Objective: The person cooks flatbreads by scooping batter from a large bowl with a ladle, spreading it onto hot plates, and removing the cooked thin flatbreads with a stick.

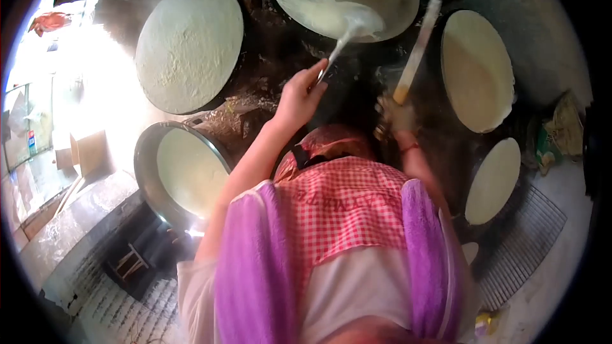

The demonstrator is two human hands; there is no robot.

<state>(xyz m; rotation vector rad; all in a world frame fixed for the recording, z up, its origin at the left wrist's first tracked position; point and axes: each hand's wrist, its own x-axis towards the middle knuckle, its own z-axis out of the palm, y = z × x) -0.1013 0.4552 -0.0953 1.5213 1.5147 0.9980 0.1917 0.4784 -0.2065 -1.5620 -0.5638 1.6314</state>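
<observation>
My left hand [299,97] is closed around the thin handle of a ladle [343,42]. The ladle's pale head rests in the creamy white liquid at the near edge of a large round pan [278,1] at the top. A long flat stick [417,51], whitish along its length and yellowish near the grip, rises from my right hand [396,114]. That hand is blurred, but its fingers are wrapped round the stick's lower end. The stick's upper end points past the right side of the top pan, apart from the liquid.
More round vessels of pale liquid stand around: a wide pan [188,48] at upper left, a deep metal pot [148,153] at lower left, and two pans [478,70] on the right. Steam hangs over them. A wire rack [523,242] lies at lower right, a cardboard box [88,151] at left.
</observation>
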